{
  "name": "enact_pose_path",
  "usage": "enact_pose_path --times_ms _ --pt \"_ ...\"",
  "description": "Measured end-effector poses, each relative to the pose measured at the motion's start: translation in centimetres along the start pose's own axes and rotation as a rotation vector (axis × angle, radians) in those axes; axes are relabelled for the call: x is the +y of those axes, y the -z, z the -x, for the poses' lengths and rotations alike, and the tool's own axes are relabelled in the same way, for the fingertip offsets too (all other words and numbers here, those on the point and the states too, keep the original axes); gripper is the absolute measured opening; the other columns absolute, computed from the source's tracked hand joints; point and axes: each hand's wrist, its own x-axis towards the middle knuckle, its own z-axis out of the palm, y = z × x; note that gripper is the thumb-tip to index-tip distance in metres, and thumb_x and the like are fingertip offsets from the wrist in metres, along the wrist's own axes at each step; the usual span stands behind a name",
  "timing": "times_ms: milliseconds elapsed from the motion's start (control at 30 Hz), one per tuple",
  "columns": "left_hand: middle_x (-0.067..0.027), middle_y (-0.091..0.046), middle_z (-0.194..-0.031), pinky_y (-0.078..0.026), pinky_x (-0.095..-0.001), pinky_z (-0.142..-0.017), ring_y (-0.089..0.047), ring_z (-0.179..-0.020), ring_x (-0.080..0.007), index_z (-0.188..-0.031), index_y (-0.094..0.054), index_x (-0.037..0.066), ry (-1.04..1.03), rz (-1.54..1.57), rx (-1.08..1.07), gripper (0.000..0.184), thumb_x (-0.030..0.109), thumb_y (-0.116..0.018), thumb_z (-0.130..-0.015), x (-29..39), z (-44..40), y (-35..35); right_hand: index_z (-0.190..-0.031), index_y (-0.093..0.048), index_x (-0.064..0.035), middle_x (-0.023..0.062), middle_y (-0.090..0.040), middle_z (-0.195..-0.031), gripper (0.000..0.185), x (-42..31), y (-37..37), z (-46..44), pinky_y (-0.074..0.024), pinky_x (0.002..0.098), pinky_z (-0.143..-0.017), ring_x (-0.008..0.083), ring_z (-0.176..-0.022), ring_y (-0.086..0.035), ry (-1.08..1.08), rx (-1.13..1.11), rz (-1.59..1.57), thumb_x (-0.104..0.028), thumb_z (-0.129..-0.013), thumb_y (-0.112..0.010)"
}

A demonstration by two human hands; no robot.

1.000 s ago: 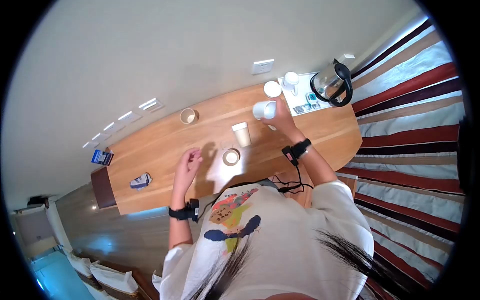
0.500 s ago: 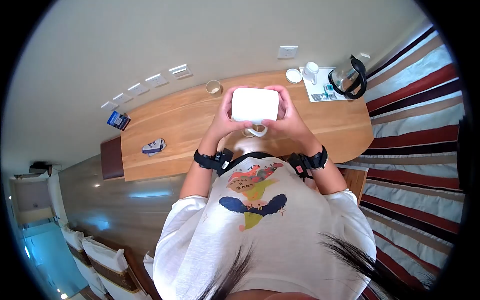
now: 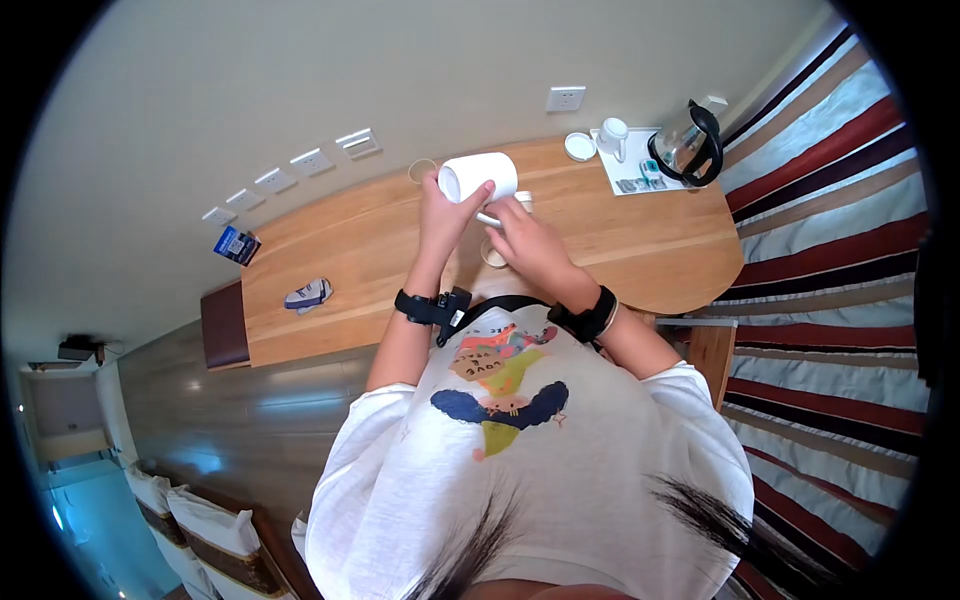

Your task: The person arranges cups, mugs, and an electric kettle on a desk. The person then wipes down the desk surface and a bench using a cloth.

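Note:
A white mug is held tilted on its side above the wooden table, its mouth turned toward the left. My left hand is closed around the mouth end, thumb along the near side. At the mug's lower side, the curled fingers of my right hand are on the handle, which they partly cover. Below my hands a small round cup shows in part. Another small white cup peeks out just right of the mug, and a paper-like cup stands behind my left hand.
On the wooden table, a white tray at the back right carries an upturned white mug and a kettle. Beside it lies a round white lid or dish. Folded cloth and a blue card are at the left.
The mug has turned from its base facing me to lying sideways and moved slightly left and up. My right hand has moved from its right side down to the handle.

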Motion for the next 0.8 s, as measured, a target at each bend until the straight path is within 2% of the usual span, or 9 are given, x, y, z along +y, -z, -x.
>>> enact_pose_path --times_ms 267,333,367,400,433,467,600,667,800 --pt "-0.0211 -0.053 -0.098 -0.048 -0.0291 -0.069 -0.057 -0.086 -0.0222 -0.104 -0.036 -0.007 0.018 -0.304 0.015 0.072 0.036 -0.076 -0.063 0.8 0.5 -0.4 -0.095 -0.050 -0.0029 0.0149 -0.053 -0.084 0.018 2.6 -2.8 -0.3 -0.0441 0.0401 -0.059 0.0316 -0.070 -0.055 0.084 0.057 0.103 -0.016 -0.082 -0.050" --pt "-0.0213 -0.050 -0.103 -0.046 -0.0307 -0.075 -0.055 -0.092 -0.0232 -0.107 -0.034 -0.005 0.055 -0.210 -0.110 0.072 0.036 -0.075 -0.064 1.0 0.5 0.6 -0.087 -0.050 -0.0011 0.0089 -0.053 -0.073 0.014 3.5 -2.3 -0.4 -0.0415 0.0329 -0.054 0.0229 -0.061 -0.053 0.067 0.082 -0.297 -0.015 -0.085 -0.047" --pt "-0.0215 -0.048 -0.108 -0.044 -0.0322 -0.081 -0.052 -0.099 -0.0242 -0.110 -0.033 -0.004 0.095 -0.117 -0.230 0.073 0.035 -0.075 -0.064 0.9 0.4 1.3 -0.087 -0.050 -0.0011 0.0089 -0.053 -0.073 0.014 4.3 -1.6 -0.4 -0.0415 0.0329 -0.054 0.0229 -0.061 -0.053 0.064 0.083 -0.294 -0.015 -0.085 -0.047" --pt "-0.0215 -0.048 -0.108 -0.044 -0.0322 -0.081 -0.052 -0.099 -0.0242 -0.110 -0.033 -0.004 0.094 -0.115 -0.233 0.073 0.035 -0.075 -0.064 0.5 0.3 1.8 -0.085 -0.049 -0.0017 0.0043 -0.049 -0.069 0.014 5.0 -0.5 -0.6 -0.0386 0.0284 -0.052 0.0163 -0.058 -0.048 -0.141 -0.083 -0.582 -0.015 -0.087 -0.045" --pt "-0.0190 -0.045 -0.113 -0.040 -0.0339 -0.088 -0.047 -0.105 -0.0242 -0.115 -0.031 -0.001 -0.083 -0.183 -0.275 0.077 0.033 -0.076 -0.062 -0.2 0.3 2.3 -0.082 -0.049 -0.0024 -0.0003 -0.045 -0.065 0.016 5.5 0.6 -0.6 -0.0357 0.0238 -0.051 0.0098 -0.056 -0.044 -0.353 -0.253 -0.868 -0.015 -0.089 -0.043" --pt "-0.0165 -0.043 -0.117 -0.035 -0.0356 -0.095 -0.043 -0.112 -0.0242 -0.119 -0.029 0.003 -0.259 -0.250 -0.317 0.081 0.032 -0.078 -0.061 -0.8 0.3 2.6 -0.081 -0.049 -0.0056 -0.0056 -0.039 -0.066 0.017 5.7 1.7 -0.6 -0.0313 0.0179 -0.052 0.0031 -0.059 -0.036 -0.354 -0.342 -1.028 -0.016 -0.091 -0.041" --pt "-0.0099 -0.043 -0.120 -0.027 -0.0363 -0.100 -0.037 -0.117 -0.0233 -0.123 -0.030 0.007 -0.409 -0.134 -0.498 0.088 0.028 -0.081 -0.054 2.0 -0.2 2.5 -0.082 -0.050 -0.0061 -0.0055 -0.038 -0.066 0.017 5.8 4.2 0.3 -0.0318 0.0186 -0.054 0.0036 -0.060 -0.037 -0.316 -0.451 -1.082 -0.018 -0.091 -0.041" --pt "-0.0083 -0.043 -0.122 -0.029 -0.0355 -0.099 -0.039 -0.116 -0.0218 -0.124 -0.033 0.008 -0.225 -0.052 -0.686 0.090 0.025 -0.083 -0.051 2.4 -0.1 2.0 -0.083 -0.050 -0.0061 -0.0049 -0.041 -0.069 0.018 5.7 4.9 1.1 -0.0331 0.0188 -0.058 0.0038 -0.065 -0.039 -0.370 -0.548 -1.115 -0.019 -0.091 -0.041" --pt "-0.0103 -0.047 -0.119 -0.031 -0.0351 -0.098 -0.042 -0.114 -0.0229 -0.117 -0.040 0.006 -0.238 -0.063 -0.715 0.078 0.023 -0.081 -0.053 2.5 -0.3 0.3 -0.091 -0.052 -0.0051 -0.0045 -0.044 -0.072 0.017 6.0 5.9 2.5 -0.0355 0.0197 -0.062 0.0056 -0.068 -0.041 -0.470 -0.448 -1.083 -0.021 -0.088 -0.049"
